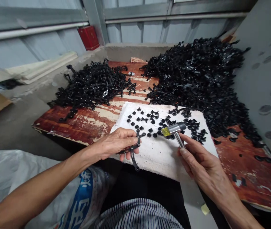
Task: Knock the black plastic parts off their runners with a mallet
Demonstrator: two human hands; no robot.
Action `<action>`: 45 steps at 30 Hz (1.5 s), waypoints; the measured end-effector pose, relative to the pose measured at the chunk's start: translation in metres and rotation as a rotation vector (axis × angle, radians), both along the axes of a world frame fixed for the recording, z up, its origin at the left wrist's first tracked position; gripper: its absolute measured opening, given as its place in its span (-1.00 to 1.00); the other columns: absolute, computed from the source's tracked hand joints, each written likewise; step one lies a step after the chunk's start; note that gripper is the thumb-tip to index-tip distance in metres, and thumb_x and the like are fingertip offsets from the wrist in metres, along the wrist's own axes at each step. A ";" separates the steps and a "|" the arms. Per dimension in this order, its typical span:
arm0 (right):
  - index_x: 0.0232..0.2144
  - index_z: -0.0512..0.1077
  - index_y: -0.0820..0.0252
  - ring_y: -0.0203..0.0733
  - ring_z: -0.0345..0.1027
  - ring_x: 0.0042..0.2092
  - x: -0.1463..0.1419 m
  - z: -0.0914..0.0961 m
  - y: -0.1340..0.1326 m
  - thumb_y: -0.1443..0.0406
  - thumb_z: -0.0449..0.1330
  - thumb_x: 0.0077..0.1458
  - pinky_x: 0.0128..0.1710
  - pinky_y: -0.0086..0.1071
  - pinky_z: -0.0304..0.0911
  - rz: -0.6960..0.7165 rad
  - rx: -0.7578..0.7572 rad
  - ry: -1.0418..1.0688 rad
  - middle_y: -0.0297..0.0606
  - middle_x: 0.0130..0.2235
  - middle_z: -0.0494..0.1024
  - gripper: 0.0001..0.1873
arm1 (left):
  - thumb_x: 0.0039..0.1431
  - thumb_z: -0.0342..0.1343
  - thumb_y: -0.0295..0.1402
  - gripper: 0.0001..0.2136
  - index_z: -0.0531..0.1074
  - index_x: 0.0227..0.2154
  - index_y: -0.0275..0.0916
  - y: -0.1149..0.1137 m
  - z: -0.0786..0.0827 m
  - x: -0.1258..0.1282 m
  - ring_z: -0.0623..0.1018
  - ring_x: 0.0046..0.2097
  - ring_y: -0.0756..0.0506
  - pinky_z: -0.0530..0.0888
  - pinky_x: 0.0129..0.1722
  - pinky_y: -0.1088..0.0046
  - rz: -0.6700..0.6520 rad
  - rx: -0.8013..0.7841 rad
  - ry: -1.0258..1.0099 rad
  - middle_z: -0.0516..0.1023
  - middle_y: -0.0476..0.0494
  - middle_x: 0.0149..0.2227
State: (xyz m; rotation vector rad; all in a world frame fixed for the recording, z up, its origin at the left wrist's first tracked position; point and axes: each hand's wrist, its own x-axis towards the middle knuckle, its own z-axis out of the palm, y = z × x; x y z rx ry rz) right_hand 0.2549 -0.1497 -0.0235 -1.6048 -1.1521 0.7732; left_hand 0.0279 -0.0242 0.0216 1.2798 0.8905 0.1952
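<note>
A striped garment (137, 216) lay nearest the camera. Beyond it the left hand (112, 143) had thumb and fingers together on some linked black strips (132, 156), held over the near left part of a white board (149, 159) and splayed at angles. The right hand (201, 162) was wrapped round the handle of a hammer (173, 128), whose head stood apart from the strips. The held piece looked at least partly joined; whether any joint remained undone could not be told. Many small black studs (150, 130) sat loose on the board, seemingly unused. A left heap (89, 84) and a larger right heap (192, 76) covered much of the tabletop (75, 124); which was finished, if either, was unclear.
</note>
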 end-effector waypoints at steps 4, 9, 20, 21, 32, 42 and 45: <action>0.11 0.41 0.18 -0.33 0.19 -0.55 0.002 0.000 -0.002 0.03 0.17 0.13 -0.70 -0.50 -0.06 0.004 0.005 -0.013 -0.30 -0.47 0.46 -0.44 | -0.01 0.27 -0.12 -0.66 0.36 -0.48 -0.32 -0.002 -0.010 0.004 0.43 -0.64 0.09 0.32 -0.76 0.66 0.047 -0.035 -0.036 0.54 -0.10 -0.49; 0.12 0.39 0.16 -0.42 0.01 -0.64 0.003 0.001 -0.003 0.05 0.15 0.17 -0.71 -0.50 -0.06 0.007 0.009 -0.015 -0.36 -0.48 0.43 -0.46 | 0.01 0.28 -0.19 -0.69 0.34 -0.53 -0.32 -0.001 -0.017 0.016 0.45 -0.65 0.07 0.32 -0.78 0.65 0.069 -0.028 -0.065 0.56 -0.13 -0.51; 0.13 0.40 0.09 -0.42 0.06 -0.64 0.004 0.001 -0.004 0.04 0.20 0.15 -0.71 -0.53 -0.01 -0.016 -0.008 0.090 -0.38 -0.52 0.40 -0.46 | 0.09 0.22 -0.34 -0.76 0.34 -0.56 -0.34 0.001 -0.020 0.029 0.44 -0.68 0.06 0.25 -0.82 0.67 0.111 -0.056 -0.088 0.54 -0.12 -0.56; 0.13 0.40 0.09 -0.42 0.06 -0.65 0.004 0.001 -0.004 0.04 0.20 0.14 -0.71 -0.53 -0.01 -0.019 -0.012 0.097 -0.37 -0.51 0.40 -0.45 | 0.11 0.21 -0.35 -0.77 0.34 -0.57 -0.33 0.001 -0.019 0.031 0.44 -0.68 0.07 0.24 -0.82 0.68 0.118 -0.065 -0.078 0.54 -0.11 -0.56; 0.13 0.40 0.00 -0.41 0.08 -0.63 0.007 -0.003 -0.004 0.05 0.22 0.14 -0.72 -0.54 0.01 -0.016 -0.005 0.165 -0.34 -0.47 0.45 -0.48 | 0.16 0.16 -0.42 -0.78 0.33 -0.57 -0.34 0.002 -0.016 0.034 0.40 -0.71 0.10 0.18 -0.83 0.70 0.143 -0.088 -0.021 0.53 -0.10 -0.59; 0.13 0.39 -0.02 -0.41 0.07 -0.63 0.005 0.000 -0.003 0.06 0.21 0.15 -0.73 -0.54 0.02 0.002 -0.002 0.192 -0.38 -0.49 0.41 -0.49 | 0.13 0.19 -0.38 -0.77 0.34 -0.57 -0.34 0.001 -0.016 0.034 0.40 -0.71 0.10 0.18 -0.83 0.69 0.141 -0.081 -0.013 0.53 -0.10 -0.59; 0.12 0.40 -0.03 -0.40 0.08 -0.63 0.006 -0.002 -0.004 0.07 0.22 0.15 -0.74 -0.53 0.02 -0.002 -0.008 0.199 -0.37 -0.47 0.43 -0.51 | 0.13 0.21 -0.35 -0.76 0.34 -0.56 -0.33 0.002 -0.017 0.033 0.41 -0.71 0.09 0.18 -0.82 0.69 0.131 -0.075 -0.024 0.54 -0.11 -0.58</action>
